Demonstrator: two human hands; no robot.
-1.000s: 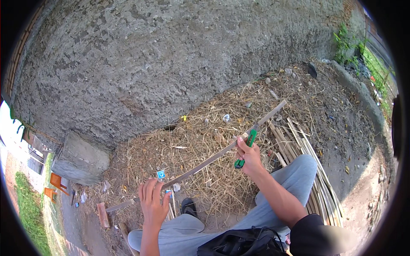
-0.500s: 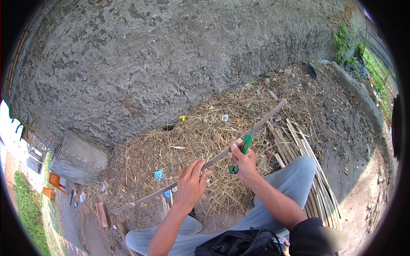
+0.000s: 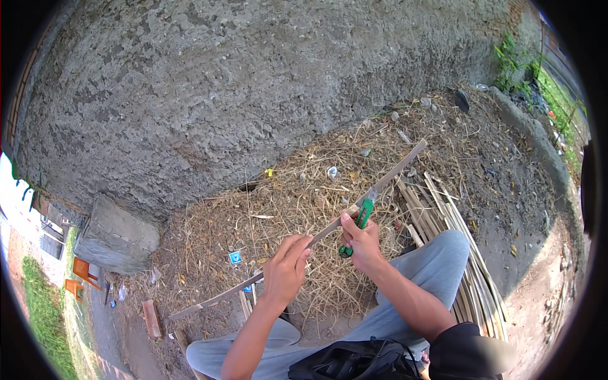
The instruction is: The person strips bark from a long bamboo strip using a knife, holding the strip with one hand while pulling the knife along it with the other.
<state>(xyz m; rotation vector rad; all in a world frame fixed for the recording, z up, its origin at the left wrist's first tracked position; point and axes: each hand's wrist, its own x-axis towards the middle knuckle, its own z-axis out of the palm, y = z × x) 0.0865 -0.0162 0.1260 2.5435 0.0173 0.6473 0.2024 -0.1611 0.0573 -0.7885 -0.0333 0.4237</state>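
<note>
The left hand [image 3: 285,269] has its grip pinching the strip [image 3: 400,165]. The right hand's [image 3: 362,246] grip clasps the knife [image 3: 364,214], blade [image 3: 372,194] at the strip.

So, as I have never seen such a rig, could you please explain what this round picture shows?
There is no machine here: a person works with two bare hands. A wide fisheye camera on the person's head looks down, so straight edges bend near the rim. The left hand holds a long, thin wooden strip. The right hand holds a green cutter, its tip seen at the strip. Dry, straw-like litter covers much of the ground below, more strips lie piled on the right, and a rough grey wall stands ahead.
</note>
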